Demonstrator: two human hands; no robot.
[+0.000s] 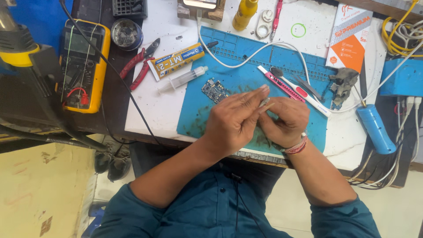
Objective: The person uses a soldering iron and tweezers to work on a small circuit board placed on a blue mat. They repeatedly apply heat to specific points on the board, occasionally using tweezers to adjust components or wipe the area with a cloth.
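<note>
Tweezers [265, 104] sit pinched between my left hand [233, 121] and right hand [286, 121], both grasping them above the blue mat [240, 72], with the circuit board [214, 90] lying just beyond my left fingers.

I count two hands, my left hand [231, 121] and right hand [286, 121], meeting at centre. One blue repair mat [198, 117] lies on the worktop [154, 105]. On the mat, at ten o'clock from the hands, sits one small circuit board [214, 90]. At eleven o'clock: one syringe [183, 79], one glue tube [175, 61], one pair of red-handled cutters [140, 64]. At nine o'clock, one yellow multimeter [83, 66]. At one o'clock, one toothbrush [299, 90] and one pink-handled knife [280, 83]. At three o'clock, one blue-handled tool [375, 128].
</note>
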